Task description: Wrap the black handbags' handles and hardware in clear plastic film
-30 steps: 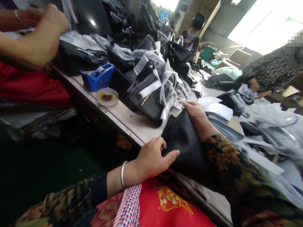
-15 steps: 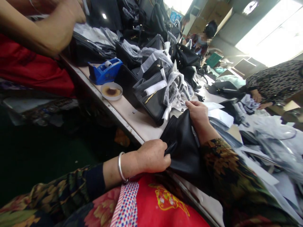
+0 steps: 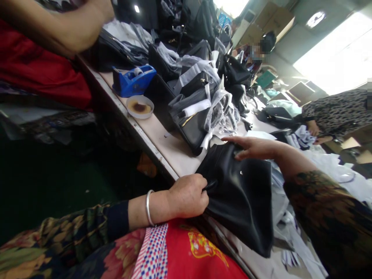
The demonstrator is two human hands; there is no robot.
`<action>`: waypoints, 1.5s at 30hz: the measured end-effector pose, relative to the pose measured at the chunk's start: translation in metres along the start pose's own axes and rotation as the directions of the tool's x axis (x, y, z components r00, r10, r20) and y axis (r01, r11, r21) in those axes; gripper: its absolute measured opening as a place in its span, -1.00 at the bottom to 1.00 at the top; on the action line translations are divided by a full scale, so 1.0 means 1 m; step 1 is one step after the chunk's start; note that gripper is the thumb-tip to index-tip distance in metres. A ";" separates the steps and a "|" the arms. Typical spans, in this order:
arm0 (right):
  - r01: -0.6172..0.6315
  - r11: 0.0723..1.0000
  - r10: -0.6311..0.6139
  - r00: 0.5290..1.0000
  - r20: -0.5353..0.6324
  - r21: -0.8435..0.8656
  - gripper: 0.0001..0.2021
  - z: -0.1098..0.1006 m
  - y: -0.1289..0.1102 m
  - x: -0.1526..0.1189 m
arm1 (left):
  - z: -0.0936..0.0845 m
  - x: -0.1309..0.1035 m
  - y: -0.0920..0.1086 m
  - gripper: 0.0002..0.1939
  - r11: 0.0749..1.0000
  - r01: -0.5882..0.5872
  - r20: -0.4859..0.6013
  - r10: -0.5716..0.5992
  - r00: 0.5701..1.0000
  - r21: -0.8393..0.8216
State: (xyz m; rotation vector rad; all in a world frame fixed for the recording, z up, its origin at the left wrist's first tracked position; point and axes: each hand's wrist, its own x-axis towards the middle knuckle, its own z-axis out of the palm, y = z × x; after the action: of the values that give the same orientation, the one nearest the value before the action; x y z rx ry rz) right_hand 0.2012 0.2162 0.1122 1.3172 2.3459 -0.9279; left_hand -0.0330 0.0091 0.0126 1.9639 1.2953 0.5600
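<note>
A black leather bag (image 3: 244, 197) lies on its side at the table's front edge, close to my body. My left hand (image 3: 190, 195) is closed in a fist on the bag's near left edge, pinching its material. Over the bag's upper side is my right hand (image 3: 252, 148), fingers stretched out and apart, with the fingertips on or just above the leather. Just beyond them stands another black bag (image 3: 193, 130) with a gold zip and a white wrapped strip. Clear-wrapped straps (image 3: 222, 110) are heaped beside it.
A blue tape dispenser (image 3: 135, 80) and a shallow round dish with brown residue (image 3: 140, 107) sit along the table edge (image 3: 158, 155). Black bags and wrapping pile up behind. A co-worker's arm (image 3: 66, 33) reaches in at upper left; another person's hands (image 3: 315, 130) work at right.
My right hand has let go of the bag's top edge and moved right, its fingers now extended. More of the bag's side shows. My left hand keeps its grip.
</note>
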 end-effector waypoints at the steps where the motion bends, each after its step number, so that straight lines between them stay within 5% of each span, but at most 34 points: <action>1: 0.006 0.997 -0.008 1.000 0.022 0.081 -0.22 -0.002 -0.002 -0.001 | 0.000 -0.001 0.000 -0.86 1.000 0.000 0.015 0.000 1.000 -0.003; 5: -0.029 0.955 0.006 0.997 0.082 0.295 -0.37 -0.008 -0.012 -0.001 | 0.000 -0.003 -0.001 -0.87 1.000 -0.003 0.044 0.004 0.999 -0.015; 12: -0.014 1.000 0.011 0.995 0.102 0.026 -0.41 -0.011 -0.018 0.008 | 0.000 -0.002 -0.003 -0.88 0.999 -0.021 0.039 0.023 0.999 -0.036; 22: -0.005 0.921 0.034 0.997 -0.069 0.391 -0.59 0.017 -0.017 0.037 | 0.001 -0.002 -0.006 -0.88 0.998 -0.004 0.022 0.005 1.000 -0.059; 27: -0.013 0.828 -0.001 1.000 0.025 0.560 -0.42 0.022 -0.016 0.026 | 0.002 -0.004 -0.010 -0.86 0.996 -0.020 -0.001 0.020 1.000 -0.088; 32: -0.058 0.937 0.000 0.986 0.168 0.344 -0.40 0.013 -0.017 0.019 | 0.003 -0.006 -0.010 -0.86 0.994 -0.012 -0.015 0.011 1.000 -0.109; 39: 0.008 0.986 0.004 0.998 0.070 -0.168 -0.66 0.011 -0.014 0.035 | 0.003 -0.006 -0.011 -0.87 0.995 -0.015 -0.034 0.011 0.999 -0.101; 42: 0.093 0.970 -0.093 0.996 0.010 -0.225 -0.80 0.015 -0.016 0.037 | 0.003 -0.007 -0.013 -0.86 0.994 -0.008 -0.032 0.005 0.999 -0.106; 45: 0.208 0.973 -0.213 0.976 -0.039 -0.104 -0.80 0.019 -0.016 0.034 | 0.001 -0.009 -0.014 -0.86 0.993 -0.006 -0.019 0.004 1.000 -0.114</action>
State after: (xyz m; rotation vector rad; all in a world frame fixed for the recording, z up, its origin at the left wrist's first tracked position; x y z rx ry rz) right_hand 0.1686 0.2196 0.0861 1.0811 2.5725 -0.8324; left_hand -0.0444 0.0043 0.0012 1.8727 1.2420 0.6419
